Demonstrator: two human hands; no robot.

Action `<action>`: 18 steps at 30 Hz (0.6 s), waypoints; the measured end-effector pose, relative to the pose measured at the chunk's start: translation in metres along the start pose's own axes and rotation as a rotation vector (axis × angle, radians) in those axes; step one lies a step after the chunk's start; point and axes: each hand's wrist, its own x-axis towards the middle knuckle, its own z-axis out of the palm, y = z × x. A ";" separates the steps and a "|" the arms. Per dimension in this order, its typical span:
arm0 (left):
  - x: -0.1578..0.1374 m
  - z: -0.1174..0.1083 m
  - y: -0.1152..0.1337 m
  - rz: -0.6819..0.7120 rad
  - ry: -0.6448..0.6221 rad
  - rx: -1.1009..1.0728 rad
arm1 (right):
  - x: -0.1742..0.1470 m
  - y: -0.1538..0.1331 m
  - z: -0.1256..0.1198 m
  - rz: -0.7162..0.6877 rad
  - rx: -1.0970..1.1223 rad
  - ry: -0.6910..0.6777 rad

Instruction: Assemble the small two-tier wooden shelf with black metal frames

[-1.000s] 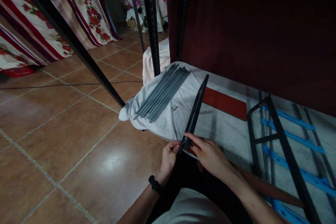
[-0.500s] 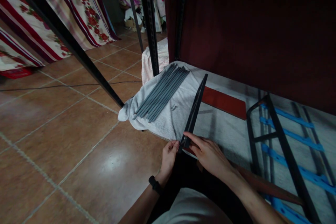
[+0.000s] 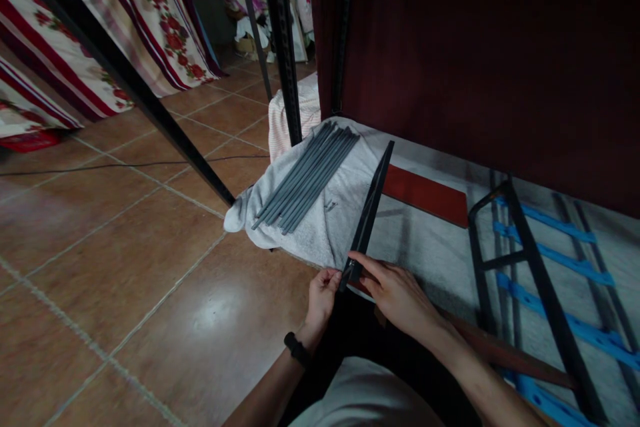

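right of the rods (image 3: pixel 306 177), the bar (image 3: pixel 373 210) has its near end pinched by the left hand (image 3: pixel 323 295), its side clasped by the right hand (image 3: pixel 400 293); firm right-side support should prevent twisting.

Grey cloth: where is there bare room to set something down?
The cloth looks bare between the black bar, red board, black frame and right hand. Crowded: under the grey rods and around the blue strips.

Black bar (image 3: pixel 375 207): smooth, metal-looking. Grey rods (image 3: pixel 307 177): matt, smooth. Towel (image 3: pixel 343 230): fleecy, rough cloth. Floor tiles (image 3: pixel 165 267): glossy. Blue slats (image 3: pixel 575 267): plastic-looking.
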 end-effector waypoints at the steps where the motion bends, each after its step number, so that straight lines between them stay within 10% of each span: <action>1: 0.000 0.000 0.000 0.011 -0.006 0.007 | 0.000 0.000 0.000 0.001 0.001 0.001; 18: 0.000 0.000 0.004 0.063 -0.036 0.034 | 0.000 0.001 -0.001 0.011 -0.018 -0.008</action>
